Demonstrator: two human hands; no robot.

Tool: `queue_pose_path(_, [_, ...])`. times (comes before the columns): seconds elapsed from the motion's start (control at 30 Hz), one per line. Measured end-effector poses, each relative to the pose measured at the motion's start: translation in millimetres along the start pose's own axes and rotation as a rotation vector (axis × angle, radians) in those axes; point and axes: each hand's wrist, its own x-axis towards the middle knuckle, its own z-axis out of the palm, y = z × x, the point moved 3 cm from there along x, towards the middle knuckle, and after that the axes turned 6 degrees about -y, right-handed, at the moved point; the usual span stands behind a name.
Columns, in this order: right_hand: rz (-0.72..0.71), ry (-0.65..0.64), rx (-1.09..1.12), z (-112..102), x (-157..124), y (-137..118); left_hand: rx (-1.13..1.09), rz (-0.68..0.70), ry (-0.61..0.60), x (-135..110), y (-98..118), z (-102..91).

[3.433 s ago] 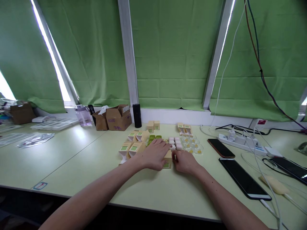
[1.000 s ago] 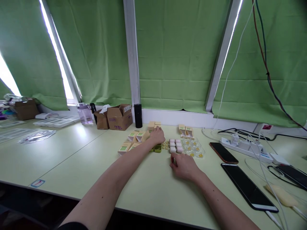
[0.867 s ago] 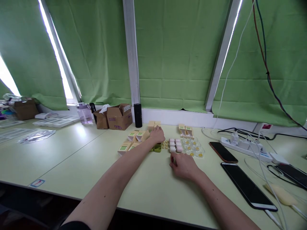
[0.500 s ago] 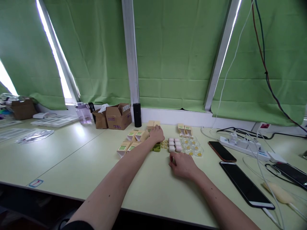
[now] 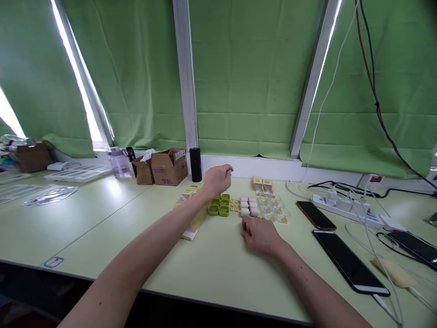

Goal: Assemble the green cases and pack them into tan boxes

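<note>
My left hand (image 5: 217,178) hovers above the table's back middle, fingers loosely curled, with nothing visible in them. Just below and in front of it lie several green cases (image 5: 219,207). Tan boxes with green labels (image 5: 189,192) sit partly hidden under my left forearm. My right hand (image 5: 261,234) rests on the table with fingers curled down, nothing showing in it. It lies just in front of a group of pink-white cases (image 5: 249,206). Small yellow tiles (image 5: 235,206) lie between the green and pink cases. Clear blister trays with yellow dots (image 5: 276,210) lie to the right.
Two flat tan cartons (image 5: 262,184) lie behind the trays. A black cylinder (image 5: 195,165), brown cardboard boxes (image 5: 169,166) and a purple bottle (image 5: 118,163) stand at the back left. Two phones (image 5: 316,215) (image 5: 348,262), a power strip (image 5: 344,207) and cables lie to the right.
My left hand carried a tan box from the front to the back stack, then lifted off it and rose. The green cases now show fully. My right hand stayed on the table.
</note>
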Motion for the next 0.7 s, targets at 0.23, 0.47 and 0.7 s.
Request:
queue_pose_path(0.23, [0.014,0.0,0.001,0,0,-1,-0.159,0.203,0.334,-71,2,-31.4])
queue_pose_path(0.47, [0.016,-0.001,-0.004,1,0,-2,0.061,0.077,-0.112,-103,-20,21.4])
queue_pose_path(0.7, [0.014,0.016,-0.005,2,-1,-2,0.178,0.049,-0.36,-113,-25,47.4])
